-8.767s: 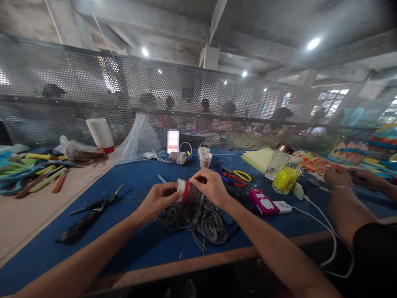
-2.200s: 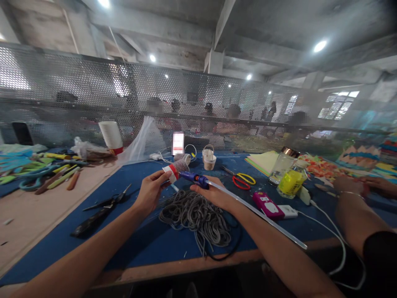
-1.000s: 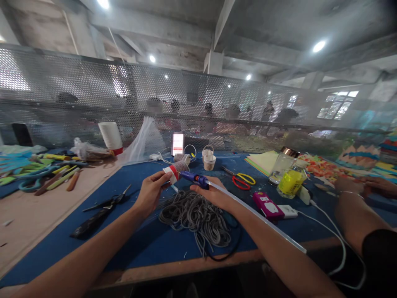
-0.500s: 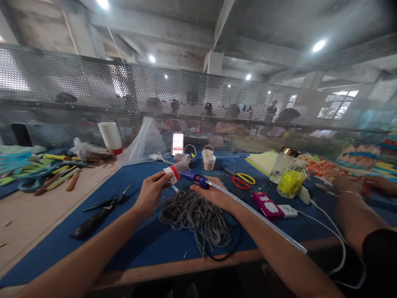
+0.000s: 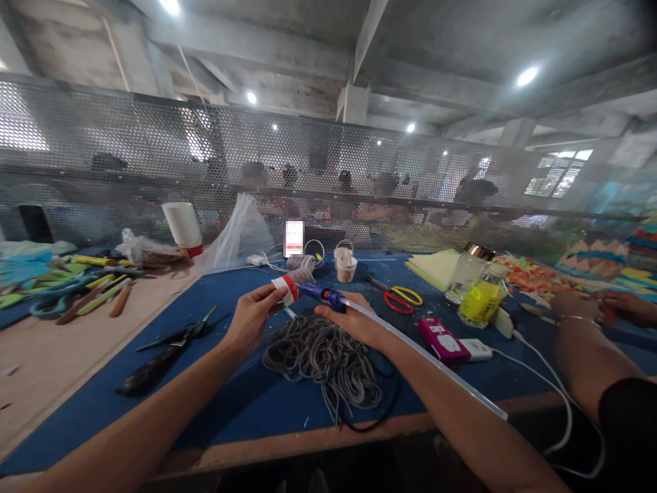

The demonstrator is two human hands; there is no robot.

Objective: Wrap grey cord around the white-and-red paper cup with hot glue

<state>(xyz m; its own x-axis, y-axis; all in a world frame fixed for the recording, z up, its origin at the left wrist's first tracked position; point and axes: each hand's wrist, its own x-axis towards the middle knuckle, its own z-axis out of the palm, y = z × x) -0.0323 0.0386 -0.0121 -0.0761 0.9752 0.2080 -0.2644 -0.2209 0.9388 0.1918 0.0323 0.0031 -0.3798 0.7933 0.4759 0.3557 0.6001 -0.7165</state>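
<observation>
My left hand [image 5: 255,309] pinches a small white-and-red piece [image 5: 285,286] that looks like part of a paper cup. In my right hand [image 5: 363,322] is a blue hot glue gun [image 5: 333,298], its nozzle at the right edge of that piece. Whether the tip touches it, I cannot tell. A long clear glue stick [image 5: 431,352] runs out of the gun's back, over my right forearm. Below both hands lies a loose heap of grey cord [image 5: 323,363]. Just beyond the nozzle is a spool of grey cord [image 5: 302,264].
Black-handled snips [image 5: 169,349] lie left; red-and-yellow scissors [image 5: 403,299] lie right, near a magenta case [image 5: 442,339] and a yellow bottle [image 5: 481,302]. Small cups [image 5: 346,266] and a lit phone [image 5: 294,237] stand behind. Stacked paper cups [image 5: 182,226] stand left. Another person's arm [image 5: 582,349] reaches in from the right.
The white-and-red piece has turned slightly in my left hand beside the nozzle. Both hands otherwise keep their places.
</observation>
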